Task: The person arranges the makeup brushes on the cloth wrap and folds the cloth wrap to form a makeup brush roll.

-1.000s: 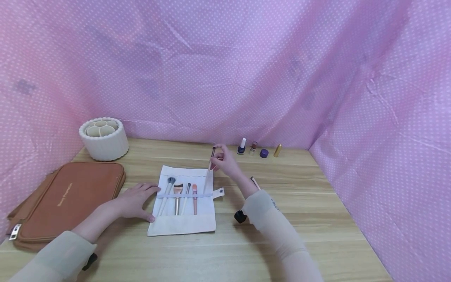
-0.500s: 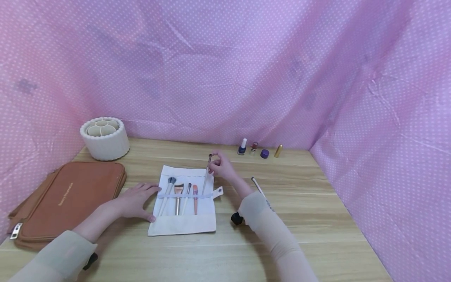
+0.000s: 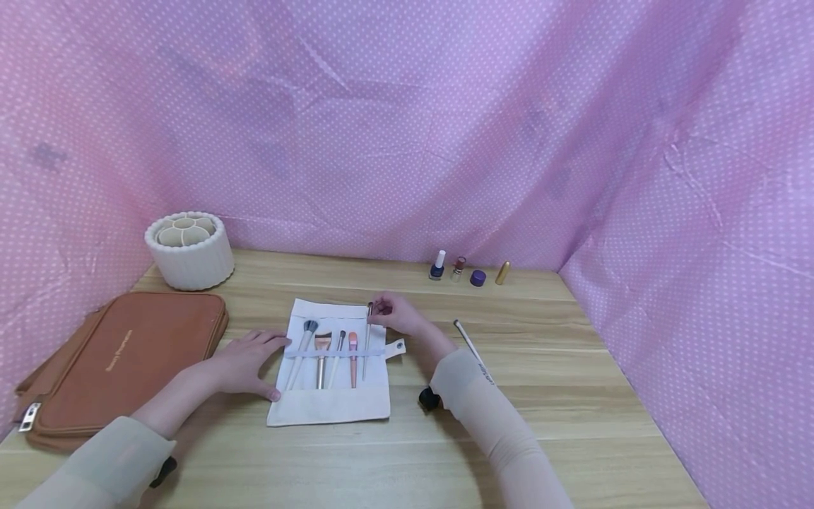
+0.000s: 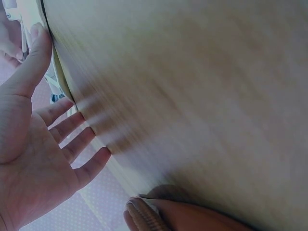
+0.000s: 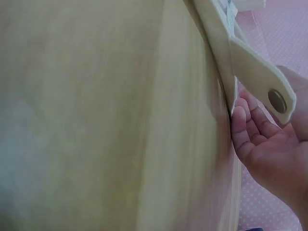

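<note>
A white cloth brush roll [image 3: 327, 410] lies unfolded on the wooden table, a band running across its middle. My left hand [image 3: 244, 364] rests at its left edge, thumb and fingers spread; the left wrist view shows the fingertips along the cloth's edge. At the top right corner, my right hand [image 3: 397, 313] pinches a slim makeup brush [image 3: 366, 350] near its dark tip, its handle reaching down past the band. Left of it sit a fluffy brush [image 3: 309, 326], a wide flat brush [image 3: 322, 342], a small dark-tipped brush [image 3: 341, 336] and a pink brush [image 3: 352, 343]. A snap strap [image 5: 260, 77] juts out under the right hand.
Another white brush [image 3: 469, 341] lies beside the right forearm. A brown case [image 3: 133, 353] and a white round holder [image 3: 193, 261] stand on the left. Nail polish [image 3: 437, 267], a lipstick [image 3: 458, 267], a purple jar [image 3: 478, 278] and a gold tube [image 3: 502, 273] line the back.
My right hand has come down and slightly left, sliding the slim brush lower so its handle now extends below the band. The left hand has stayed put.
</note>
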`<state>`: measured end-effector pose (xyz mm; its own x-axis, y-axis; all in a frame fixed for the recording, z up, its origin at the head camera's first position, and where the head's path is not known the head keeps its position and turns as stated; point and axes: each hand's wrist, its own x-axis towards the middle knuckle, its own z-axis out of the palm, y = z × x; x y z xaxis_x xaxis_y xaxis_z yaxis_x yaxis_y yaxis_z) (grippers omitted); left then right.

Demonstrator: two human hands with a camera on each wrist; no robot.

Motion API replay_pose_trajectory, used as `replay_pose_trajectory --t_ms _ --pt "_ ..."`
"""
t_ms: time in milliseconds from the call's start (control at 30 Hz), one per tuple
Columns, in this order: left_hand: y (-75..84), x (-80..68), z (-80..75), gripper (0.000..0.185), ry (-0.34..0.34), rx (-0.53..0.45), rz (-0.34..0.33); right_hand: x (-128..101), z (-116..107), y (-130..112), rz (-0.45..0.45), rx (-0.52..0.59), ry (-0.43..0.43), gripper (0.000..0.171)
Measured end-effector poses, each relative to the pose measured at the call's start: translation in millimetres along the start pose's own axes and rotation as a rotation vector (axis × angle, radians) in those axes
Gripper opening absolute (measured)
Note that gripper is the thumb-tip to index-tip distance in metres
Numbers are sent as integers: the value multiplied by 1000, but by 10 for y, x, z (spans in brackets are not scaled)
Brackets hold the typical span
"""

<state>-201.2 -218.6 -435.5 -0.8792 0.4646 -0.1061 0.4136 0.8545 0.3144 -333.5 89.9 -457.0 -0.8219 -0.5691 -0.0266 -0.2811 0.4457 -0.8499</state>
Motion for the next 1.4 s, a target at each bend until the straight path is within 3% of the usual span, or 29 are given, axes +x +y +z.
replay_pose_trajectory --t_ms 267,533,733,1067,1400 --pt "14 -4 -10 103 -5 -2 -8 -81 -35 -73 14 -192 -127 33" --pt "25 -10 -12 103 -8 -1 -3 -142 -7 -95 38 -265 -210 35" --pt "21 -11 -9 103 -7 -8 -8 -162 33 -100 -3 -305 -235 27" --pt "31 -9 -15 103 3 -2 2 -219 -135 -192 -43 -310 -214 33" --pt "-3 2 13 103 13 10 6 -527 -596 -263 -86 -312 -48 38"
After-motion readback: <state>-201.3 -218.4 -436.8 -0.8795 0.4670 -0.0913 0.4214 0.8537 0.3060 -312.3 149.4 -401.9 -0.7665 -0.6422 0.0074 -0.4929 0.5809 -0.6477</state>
